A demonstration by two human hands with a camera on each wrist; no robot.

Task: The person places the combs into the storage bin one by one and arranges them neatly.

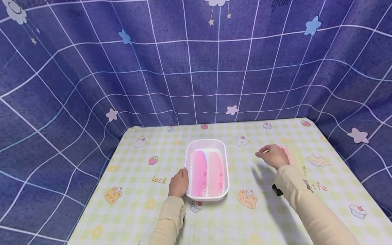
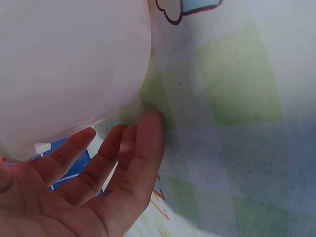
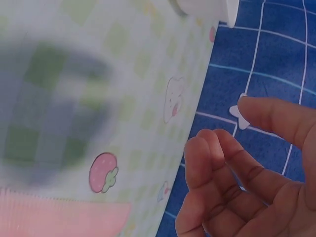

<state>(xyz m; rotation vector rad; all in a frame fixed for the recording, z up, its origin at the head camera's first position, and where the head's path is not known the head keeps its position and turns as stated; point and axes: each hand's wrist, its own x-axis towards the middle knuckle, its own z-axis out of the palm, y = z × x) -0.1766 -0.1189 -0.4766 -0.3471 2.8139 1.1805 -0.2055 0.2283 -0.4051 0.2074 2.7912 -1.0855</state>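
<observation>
My left hand (image 1: pixel 178 182) holds the left side of a white plastic tray (image 1: pixel 227 160), its fingers along the outer wall (image 2: pixel 74 64). Inside the tray two pink combs (image 1: pixel 199 173) lie side by side, the right one (image 1: pixel 215 173) paler. Over the table to the right hovers my right hand (image 1: pixel 273 156), holding nothing, thumb and loosely bent fingers apart in the right wrist view. Partly hidden beneath that hand and forearm are a pink comb (image 3: pixel 59 217) and a pale green comb (image 1: pixel 295 154) on the cloth.
A checked cloth (image 1: pixel 128 211) with printed cartoon animals, cakes and strawberries covers the table. Blue curtain fabric (image 1: pixel 202 85) with a white grid hangs behind and along both sides. A dark strap part (image 1: pixel 277 190) shows at my right wrist.
</observation>
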